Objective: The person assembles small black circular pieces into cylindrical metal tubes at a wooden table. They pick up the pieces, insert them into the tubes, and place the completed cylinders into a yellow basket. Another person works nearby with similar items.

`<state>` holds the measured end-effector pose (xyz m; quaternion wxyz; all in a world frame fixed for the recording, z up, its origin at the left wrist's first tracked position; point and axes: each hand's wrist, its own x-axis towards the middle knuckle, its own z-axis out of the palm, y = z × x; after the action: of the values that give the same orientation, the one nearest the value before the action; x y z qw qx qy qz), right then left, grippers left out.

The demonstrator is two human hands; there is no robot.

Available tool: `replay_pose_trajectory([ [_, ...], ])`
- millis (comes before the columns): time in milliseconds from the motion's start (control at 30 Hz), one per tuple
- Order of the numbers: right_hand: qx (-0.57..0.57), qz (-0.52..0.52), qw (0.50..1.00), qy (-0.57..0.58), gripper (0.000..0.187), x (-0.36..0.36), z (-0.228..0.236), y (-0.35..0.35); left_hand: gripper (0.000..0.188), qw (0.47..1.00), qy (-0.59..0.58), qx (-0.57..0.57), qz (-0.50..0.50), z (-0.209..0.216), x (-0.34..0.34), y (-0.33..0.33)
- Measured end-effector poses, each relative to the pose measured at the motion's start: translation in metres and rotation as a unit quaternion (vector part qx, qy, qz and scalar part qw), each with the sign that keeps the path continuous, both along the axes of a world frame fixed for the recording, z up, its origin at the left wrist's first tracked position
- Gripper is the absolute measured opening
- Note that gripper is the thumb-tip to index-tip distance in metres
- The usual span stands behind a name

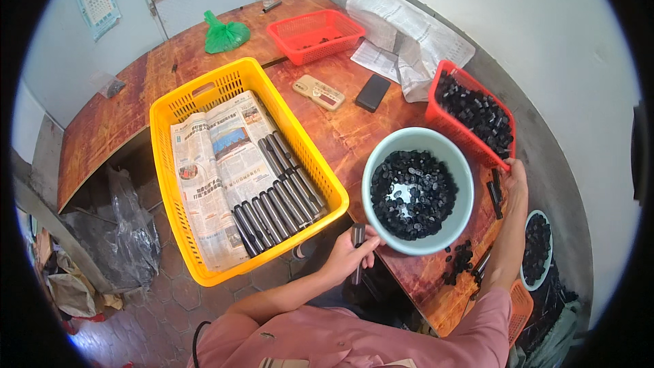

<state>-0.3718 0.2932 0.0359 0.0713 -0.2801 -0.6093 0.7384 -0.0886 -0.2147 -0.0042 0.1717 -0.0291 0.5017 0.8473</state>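
My left hand (343, 259) is closed around a short dark tube (357, 235), held upright at the table's front edge beside the basin. My right hand (516, 176) grips the near corner of a red plastic basket (451, 126). Heaped inside that basket are small black cylindrical pieces (475, 112). Between my hands stands a pale blue basin (469, 194) with many small black caps (432, 215) in it. To the left, a yellow crate (303, 140) lined with newspaper (204, 197) holds rows of dark tubes (289, 201).
Farther back lie a red basket (310, 53), a green bag (227, 35), a beige case (318, 92), a black box (372, 93) and crumpled newspaper (422, 34). Loose black pieces (460, 259) lie near the right front edge. A bowl of black pieces (537, 249) sits at right.
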Motion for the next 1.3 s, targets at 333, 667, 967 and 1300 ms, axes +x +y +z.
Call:
replay_pose_trajectory([
  [333, -0.030, 0.015, 0.995, 0.091, 0.013, -0.005, 0.071, -0.014, 0.026, 1.000, 0.012, 0.017, -0.010, -0.008, -0.006, 0.009],
  [667, -0.045, 0.050, 0.994, 0.085, 0.021, -0.041, 0.106, -0.182, 0.049, 0.996, 0.050, 0.039, -0.067, -0.011, -0.013, 0.005],
  [967, -0.194, 0.114, 0.970, 0.091, 0.033, -0.202, 0.050, -0.382, 0.042, 0.973, 0.058, -0.069, -0.214, -0.012, 0.002, -0.037],
  [1300, -0.194, -0.012, 0.976, 0.098, 0.045, -0.262, 0.045, -0.661, 0.036, 0.970, -0.059, -0.018, -0.235, -0.062, 0.025, -0.053],
])
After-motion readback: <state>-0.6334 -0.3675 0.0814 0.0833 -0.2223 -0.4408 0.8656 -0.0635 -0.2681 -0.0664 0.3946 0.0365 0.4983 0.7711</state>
